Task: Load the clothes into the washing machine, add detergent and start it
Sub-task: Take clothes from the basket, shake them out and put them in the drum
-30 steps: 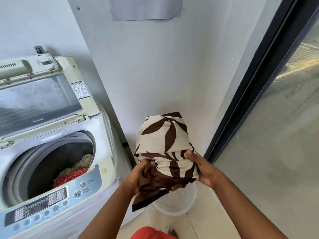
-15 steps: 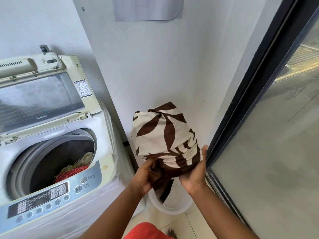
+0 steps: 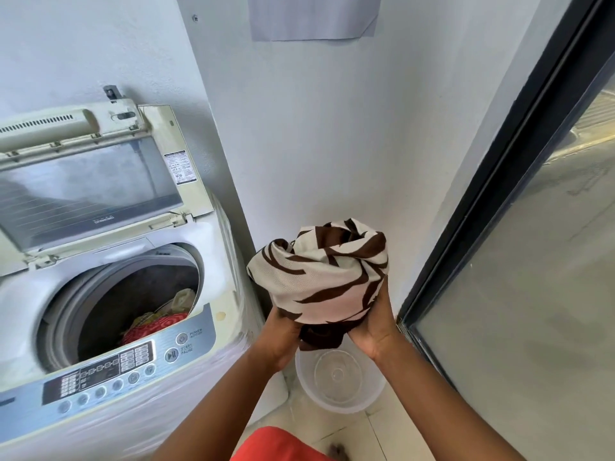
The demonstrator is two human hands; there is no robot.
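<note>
A cream cloth with a brown leaf print (image 3: 319, 277) is bunched into a ball in front of me, held from below by both hands. My left hand (image 3: 279, 337) grips its lower left side and my right hand (image 3: 374, 327) grips its lower right side. To the left stands a white top-loading washing machine (image 3: 213, 247) with its lid (image 3: 90, 181) raised. Red and yellowish clothes (image 3: 156, 322) lie inside its drum. The control panel (image 3: 109, 371) runs along the machine's front edge. No detergent is in view.
A clear plastic basin (image 3: 337, 382) sits on the tiled floor right under the cloth. A white wall corner rises behind it, with a grey sheet (image 3: 312, 15) stuck high on the wall. A dark-framed glass door (image 3: 499, 194) closes off the right side.
The cloth has been gathered into a tighter ball and its hanging brown end pulled up. Both hands have shifted beneath it. The view has turned slightly left toward the machine.
</note>
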